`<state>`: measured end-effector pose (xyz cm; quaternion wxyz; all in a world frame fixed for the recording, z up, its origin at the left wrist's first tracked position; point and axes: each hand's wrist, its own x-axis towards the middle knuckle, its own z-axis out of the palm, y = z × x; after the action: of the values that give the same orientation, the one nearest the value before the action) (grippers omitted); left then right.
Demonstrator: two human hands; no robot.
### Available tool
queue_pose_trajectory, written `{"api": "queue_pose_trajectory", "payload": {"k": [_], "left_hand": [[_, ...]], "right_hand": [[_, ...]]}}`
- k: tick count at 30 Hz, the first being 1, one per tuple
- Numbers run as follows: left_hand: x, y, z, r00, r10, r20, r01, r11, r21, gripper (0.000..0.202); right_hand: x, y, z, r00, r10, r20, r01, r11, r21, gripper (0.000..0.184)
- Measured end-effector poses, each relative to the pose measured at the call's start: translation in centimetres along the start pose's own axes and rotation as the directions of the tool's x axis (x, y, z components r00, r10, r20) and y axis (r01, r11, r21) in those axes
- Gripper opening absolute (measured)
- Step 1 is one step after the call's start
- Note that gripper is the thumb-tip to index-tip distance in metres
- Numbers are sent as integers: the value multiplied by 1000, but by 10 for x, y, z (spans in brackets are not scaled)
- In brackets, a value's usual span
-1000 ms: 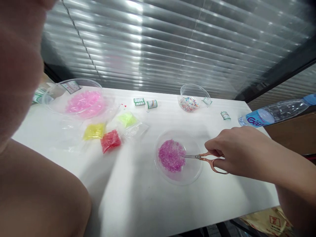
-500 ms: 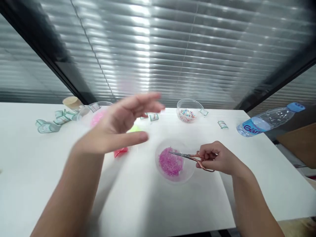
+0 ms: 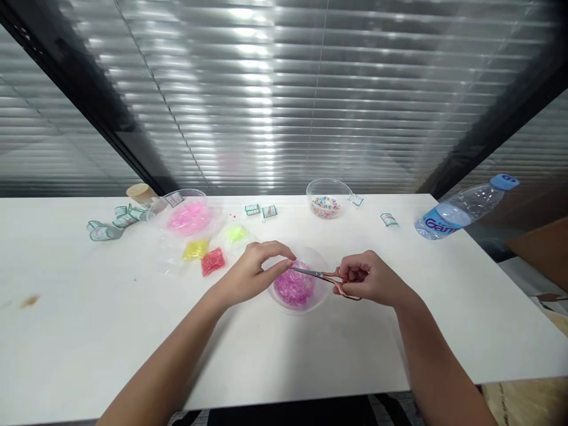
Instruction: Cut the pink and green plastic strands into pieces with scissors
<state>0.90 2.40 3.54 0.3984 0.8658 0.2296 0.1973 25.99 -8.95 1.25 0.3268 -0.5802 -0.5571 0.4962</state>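
Note:
My right hand [image 3: 370,278] grips a pair of scissors [image 3: 317,274] with copper-coloured handles, its blades closed together and pointing left. Below the blades stands a clear bowl [image 3: 323,293] holding pink-purple shreds [image 3: 293,289]. My left hand [image 3: 257,272] reaches over the bowl's left rim, thumb and forefinger pinched together right at the scissors' tip. Whether those fingertips hold the tip or some small bit on it, I cannot make out.
Left of the bowl lie yellow [image 3: 195,249], red [image 3: 213,261] and lime [image 3: 236,233] packets, near a pink mass [image 3: 190,218] in clear plastic. Behind stand a bowl of colourful beads [image 3: 326,207] and several small wrappers [image 3: 269,211]. A tilted water bottle [image 3: 461,210] is at right.
My left hand has come down from the air, and its spread fingers have closed at the scissors' tip. The right hand still holds the scissors over the bowl. The view has shifted slightly.

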Motion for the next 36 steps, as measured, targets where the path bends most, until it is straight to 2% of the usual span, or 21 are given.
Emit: {"api": "queue_pose_trajectory", "payload": {"k": [7,12,16,20,24,30,36], "left_hand": [[-1,-6,8,999,-45,-7,44,994,-102,19],[-3,-13,13,995,-58,-83,49,994,-101,21],[-2,-14,15,996,-44,-82,36,995,-95,23],[-6,-13,14,989,22,-146,-22,1000,3,22],[-13,-12,15,969,145,-200,-112,979,168,35],[-13,-11,18,958,217,-188,-142,927,347,9],[-13,-14,20,949,265,-170,-181,902,392,7]], "right_hand": [[-3,-2,1,1000,-26,-19,26,1000,16,15],[-2,-2,1,999,-23,-26,23,1000,2,14],[-2,-1,0,999,-31,-13,32,999,24,15],[-2,1,-2,999,-36,-4,36,999,26,18],[-2,0,-2,999,-31,-7,31,999,27,21],[-2,0,-2,1000,-17,0,17,999,39,21],[-2,0,0,1000,11,12,-11,999,33,29]]}}
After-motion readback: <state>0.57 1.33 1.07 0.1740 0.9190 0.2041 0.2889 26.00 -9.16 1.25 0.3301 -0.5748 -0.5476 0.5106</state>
